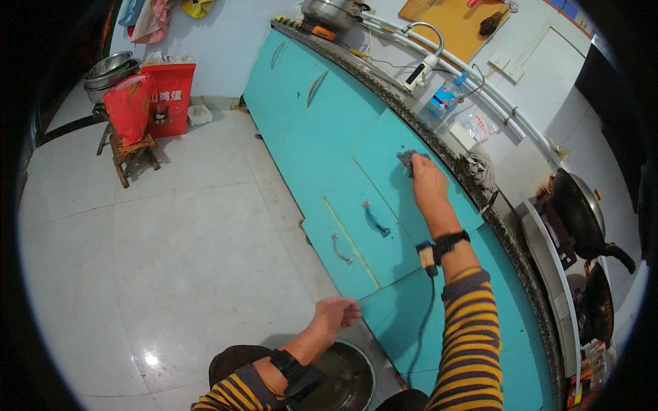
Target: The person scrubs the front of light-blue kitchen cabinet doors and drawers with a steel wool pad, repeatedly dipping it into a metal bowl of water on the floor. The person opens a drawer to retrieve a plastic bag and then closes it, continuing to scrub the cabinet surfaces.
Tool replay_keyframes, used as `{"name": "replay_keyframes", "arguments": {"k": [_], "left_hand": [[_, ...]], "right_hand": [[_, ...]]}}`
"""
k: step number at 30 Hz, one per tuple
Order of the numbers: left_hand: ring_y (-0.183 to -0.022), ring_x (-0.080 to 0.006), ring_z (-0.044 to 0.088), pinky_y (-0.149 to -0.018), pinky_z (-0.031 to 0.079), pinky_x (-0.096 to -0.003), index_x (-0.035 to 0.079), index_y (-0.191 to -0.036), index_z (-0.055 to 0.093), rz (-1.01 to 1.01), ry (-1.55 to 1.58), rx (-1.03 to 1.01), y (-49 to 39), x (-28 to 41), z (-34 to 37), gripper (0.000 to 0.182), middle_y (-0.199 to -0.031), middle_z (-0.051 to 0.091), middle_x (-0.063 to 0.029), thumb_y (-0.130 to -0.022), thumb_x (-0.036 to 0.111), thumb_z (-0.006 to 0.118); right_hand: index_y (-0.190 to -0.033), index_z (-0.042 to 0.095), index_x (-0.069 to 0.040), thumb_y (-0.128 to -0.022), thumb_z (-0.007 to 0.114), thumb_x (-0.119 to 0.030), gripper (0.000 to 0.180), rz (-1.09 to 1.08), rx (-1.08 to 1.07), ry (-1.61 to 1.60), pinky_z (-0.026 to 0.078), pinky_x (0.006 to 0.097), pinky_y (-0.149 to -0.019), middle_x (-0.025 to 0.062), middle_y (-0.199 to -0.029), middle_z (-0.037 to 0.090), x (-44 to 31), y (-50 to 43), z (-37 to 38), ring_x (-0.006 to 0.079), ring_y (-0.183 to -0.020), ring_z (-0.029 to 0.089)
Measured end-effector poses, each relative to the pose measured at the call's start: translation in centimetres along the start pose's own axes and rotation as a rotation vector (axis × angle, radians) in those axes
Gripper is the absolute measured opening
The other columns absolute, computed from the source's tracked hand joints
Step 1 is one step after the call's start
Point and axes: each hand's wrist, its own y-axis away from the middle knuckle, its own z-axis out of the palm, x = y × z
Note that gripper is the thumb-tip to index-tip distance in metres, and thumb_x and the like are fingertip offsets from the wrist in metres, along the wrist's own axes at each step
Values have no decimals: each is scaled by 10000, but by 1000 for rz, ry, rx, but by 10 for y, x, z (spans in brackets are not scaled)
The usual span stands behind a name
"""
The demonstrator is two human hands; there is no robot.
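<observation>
My right hand (430,182) presses a crumpled grey cloth (407,160) against a turquoise cabinet front (383,154), just below the stone countertop edge. My left hand (336,316) hangs over a metal basin (369,366) of murky water on the floor, its fingers loosely bent and nothing seen in them. Something indistinct lies in the water. Between my hands are two drawer fronts with a blue-tinted handle (377,220) and a metal handle (341,249). Black straps circle both my wrists, and a cable runs down from the right one.
Along the granite countertop (370,82) stand a faucet (424,69), a plastic bottle (441,103), a bunched rag (481,167) and a gas stove with a lidded wok (576,216). Red bags (172,100) and a small stool (131,149) occupy the far left floor.
</observation>
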Motion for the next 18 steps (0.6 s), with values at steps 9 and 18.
{"name": "replay_keyframes", "arguments": {"k": [9, 18], "left_hand": [[-842, -199, 664, -738, 517, -335, 51, -990, 631, -13, -34, -23, 2, -6, 5, 142, -942, 690, -91, -980, 174, 563], [-839, -171, 671, -741, 516, -333, 57, -992, 634, 25, -66, -6, 6, -3, -2, 138, -950, 696, -67, -983, 172, 558]], "right_hand": [[-1026, 545, -14, -889, 593, -99, 168, 110, -81, -32, 540, 522, -724, 226, -941, 687, -16, -21, -5, 411, -856, 683], [-1102, 548, 61, -874, 613, -80, 277, 164, -258, -63, 531, 546, -808, 295, -958, 681, -2, -28, -25, 441, -945, 670]]}}
